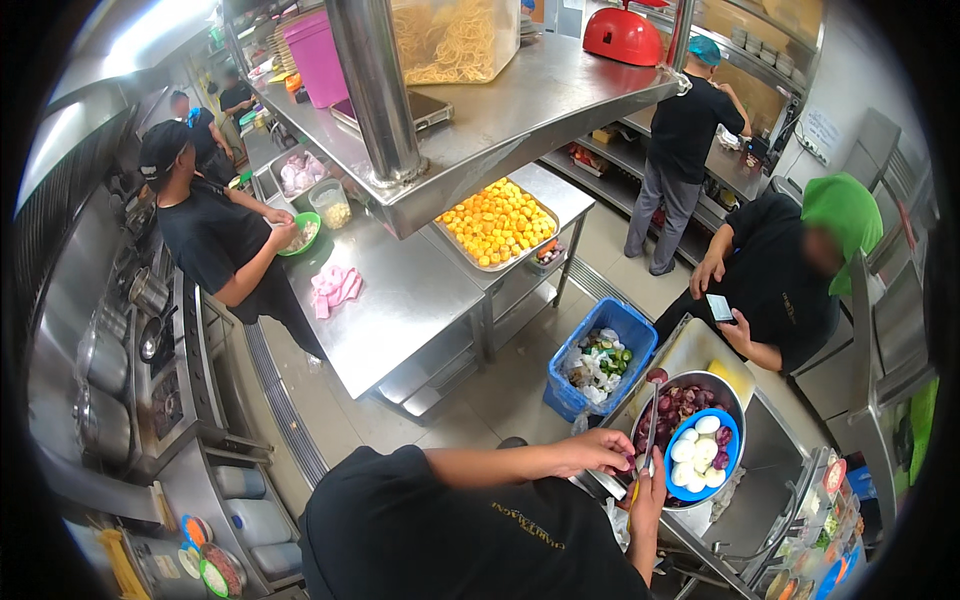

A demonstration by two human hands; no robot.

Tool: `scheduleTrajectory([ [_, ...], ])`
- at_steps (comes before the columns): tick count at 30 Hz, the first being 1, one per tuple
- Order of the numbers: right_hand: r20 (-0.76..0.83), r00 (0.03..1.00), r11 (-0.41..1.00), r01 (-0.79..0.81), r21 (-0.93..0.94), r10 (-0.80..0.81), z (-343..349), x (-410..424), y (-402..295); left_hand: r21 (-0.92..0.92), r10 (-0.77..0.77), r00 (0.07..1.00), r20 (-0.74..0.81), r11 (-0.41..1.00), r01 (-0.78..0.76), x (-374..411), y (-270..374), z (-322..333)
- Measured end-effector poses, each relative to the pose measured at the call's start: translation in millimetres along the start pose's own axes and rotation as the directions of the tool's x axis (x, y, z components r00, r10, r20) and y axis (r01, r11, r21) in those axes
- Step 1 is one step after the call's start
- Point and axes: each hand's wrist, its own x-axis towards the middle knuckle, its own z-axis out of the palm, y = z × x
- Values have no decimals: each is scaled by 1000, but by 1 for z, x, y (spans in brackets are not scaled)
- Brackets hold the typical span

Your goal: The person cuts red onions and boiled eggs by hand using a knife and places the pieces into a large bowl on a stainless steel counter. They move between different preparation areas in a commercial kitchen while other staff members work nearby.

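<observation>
My right hand (643, 499) grips a knife by its yellow handle (634, 493). The long blade (653, 420) points away from me across the rim of a metal bowl. My left hand (596, 454) is just beside the knife, its fingertips pinching a small purple piece of red onion (628, 459). Red onions (679, 405) fill the metal bowl (741, 401). On top of them rests a blue plastic bowl (733, 427) with several peeled white onions (705, 450) and a few purple ones. Near the knife's tip is another red onion (657, 375).
A blue bin (559, 386) with scraps stands on the floor beyond my hands. Close by, a person (787, 285) holds a phone (719, 307). A sink (776, 442) lies to the right. Across the aisle, a steel table (390, 307) bears a tray of yellow pieces (499, 225).
</observation>
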Motion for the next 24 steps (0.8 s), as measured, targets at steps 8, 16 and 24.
scheduleTrajectory([
  [8,5,998,998,67,1,-67,12,10,8,-21,-22,996,-83,1000,20,-2,-4,-11],
  [16,-57,995,995,82,48,-79,13,11,18,-19,-44,999,19,999,44,11,-7,-17],
  [24,-102,990,995,96,32,-92,20,12,19,95,-98,992,75,991,91,25,-19,-28],
])
